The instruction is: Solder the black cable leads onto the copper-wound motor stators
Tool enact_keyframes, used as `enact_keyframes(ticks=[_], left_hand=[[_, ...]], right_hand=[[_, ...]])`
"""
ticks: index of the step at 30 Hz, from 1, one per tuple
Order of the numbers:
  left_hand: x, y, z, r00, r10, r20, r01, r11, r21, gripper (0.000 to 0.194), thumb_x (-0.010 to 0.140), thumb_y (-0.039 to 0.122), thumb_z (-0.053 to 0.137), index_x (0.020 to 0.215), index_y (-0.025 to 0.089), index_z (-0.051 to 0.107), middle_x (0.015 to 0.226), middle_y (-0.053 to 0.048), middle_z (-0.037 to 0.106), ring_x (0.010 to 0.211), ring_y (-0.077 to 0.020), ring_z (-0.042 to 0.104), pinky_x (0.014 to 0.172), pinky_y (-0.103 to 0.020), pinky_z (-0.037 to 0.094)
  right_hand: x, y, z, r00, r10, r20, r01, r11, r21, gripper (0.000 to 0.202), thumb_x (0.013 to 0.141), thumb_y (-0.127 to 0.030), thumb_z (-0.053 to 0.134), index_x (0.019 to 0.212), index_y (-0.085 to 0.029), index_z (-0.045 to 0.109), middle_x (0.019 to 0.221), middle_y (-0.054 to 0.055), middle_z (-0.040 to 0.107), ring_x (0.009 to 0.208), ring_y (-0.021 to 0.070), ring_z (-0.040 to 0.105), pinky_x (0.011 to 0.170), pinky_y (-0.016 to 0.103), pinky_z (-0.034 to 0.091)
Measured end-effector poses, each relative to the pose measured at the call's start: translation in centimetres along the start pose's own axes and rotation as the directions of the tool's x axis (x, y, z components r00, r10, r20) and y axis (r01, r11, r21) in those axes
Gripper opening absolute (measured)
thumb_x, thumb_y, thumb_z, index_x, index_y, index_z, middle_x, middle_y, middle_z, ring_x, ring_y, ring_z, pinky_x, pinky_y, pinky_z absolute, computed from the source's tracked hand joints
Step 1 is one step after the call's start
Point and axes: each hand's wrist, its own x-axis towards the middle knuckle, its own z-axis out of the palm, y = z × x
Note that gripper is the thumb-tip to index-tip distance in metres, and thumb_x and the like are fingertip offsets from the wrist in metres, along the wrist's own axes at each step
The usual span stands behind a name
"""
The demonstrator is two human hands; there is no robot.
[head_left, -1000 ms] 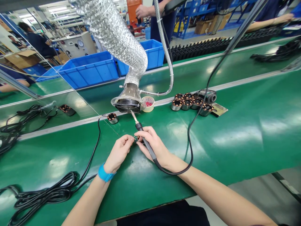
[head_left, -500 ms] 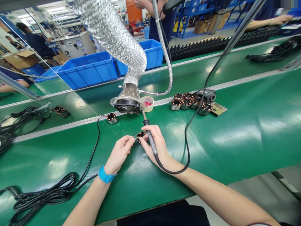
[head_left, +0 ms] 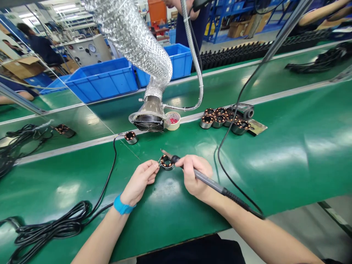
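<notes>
My right hand (head_left: 195,174) is wrapped round the grey handle of a soldering iron (head_left: 207,179). The iron's tip points left, above the far edge of a ring-shaped coil with copper windings (head_left: 167,162), which stands on the green bench (head_left: 165,205). Thin wires (head_left: 159,162) at the coil's left side are pinched between the thumb and forefinger of my left hand (head_left: 144,178). Whether the tip touches the coil or a wire, I cannot tell.
Beyond the coil hangs a fan hood (head_left: 148,119) on a foil duct (head_left: 143,47). A round tub (head_left: 173,121) is beside it. Another coil (head_left: 130,138) sits left; several more (head_left: 218,119) are right. Black cables (head_left: 55,227) lie front left. Blue bins (head_left: 101,80) stand behind.
The iron has swung from upright to a slanted, nearly level hold, its tip now near the coil. My right hand has moved right, off the coil. My left hand has barely moved.
</notes>
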Motion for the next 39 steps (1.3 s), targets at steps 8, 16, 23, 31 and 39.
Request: enact_keyframes(ticks=[8, 16, 23, 31, 39], left_hand=[[-0.02, -0.16, -0.06, 0.999, -0.013, 0.030, 0.014, 1.000, -0.017, 0.030, 0.090, 0.041, 0.061, 0.080, 0.015, 0.051, 0.072, 0.004, 0.036, 0.052, -0.0046, 0.018, 0.047, -0.021, 0.013], [0.07, -0.48, -0.14, 1.000, -0.008, 0.027, 0.008, 0.999, -0.033, 0.029, 0.089, 0.042, 0.063, 0.082, 0.014, 0.054, 0.072, 0.005, 0.036, 0.052, -0.0039, 0.019, 0.046, -0.020, 0.015], [0.00, -0.33, 0.04, 1.000, -0.005, 0.007, 0.005, 0.999, -0.034, 0.031, 0.086, 0.044, 0.064, 0.082, 0.015, 0.055, 0.072, 0.004, 0.038, 0.051, -0.0034, 0.020, 0.045, -0.019, 0.016], [0.02, -0.44, -0.06, 1.000, 0.002, 0.018, -0.002, 1.000, -0.029, 0.031, 0.089, 0.043, 0.061, 0.081, 0.014, 0.053, 0.071, 0.005, 0.035, 0.051, -0.0037, 0.018, 0.046, -0.019, 0.014], [-0.03, -0.34, 0.01, 1.000, 0.004, 0.015, -0.004, 1.000, -0.026, 0.031, 0.088, 0.043, 0.062, 0.081, 0.014, 0.054, 0.071, 0.005, 0.036, 0.052, -0.0039, 0.018, 0.046, -0.020, 0.015]], right_hand=[[-0.47, 0.01, -0.38, 0.994, -0.105, -0.003, 0.104, 0.981, 0.163, 0.034, 0.089, -0.011, 0.040, 0.062, -0.019, 0.059, 0.052, -0.002, 0.057, 0.046, 0.0115, 0.052, 0.052, 0.029, 0.040], [-0.75, 0.17, -0.10, 0.991, -0.122, 0.056, 0.109, 0.977, 0.185, 0.034, 0.089, -0.012, 0.041, 0.061, -0.019, 0.059, 0.051, -0.002, 0.058, 0.044, 0.0115, 0.052, 0.052, 0.029, 0.040], [-0.91, 0.27, 0.04, 0.990, -0.110, 0.085, 0.097, 0.985, 0.141, 0.036, 0.090, -0.014, 0.039, 0.061, -0.020, 0.059, 0.052, -0.001, 0.060, 0.044, 0.0117, 0.053, 0.051, 0.029, 0.041], [-0.84, 0.10, -0.04, 0.996, -0.085, 0.035, 0.079, 0.986, 0.146, 0.036, 0.091, -0.013, 0.040, 0.062, -0.020, 0.060, 0.053, -0.001, 0.060, 0.047, 0.0121, 0.056, 0.053, 0.030, 0.044], [-0.91, 0.08, 0.11, 0.994, -0.075, 0.073, 0.064, 0.988, 0.138, 0.036, 0.091, -0.016, 0.040, 0.061, -0.020, 0.060, 0.052, -0.001, 0.060, 0.046, 0.0120, 0.056, 0.052, 0.029, 0.044]])
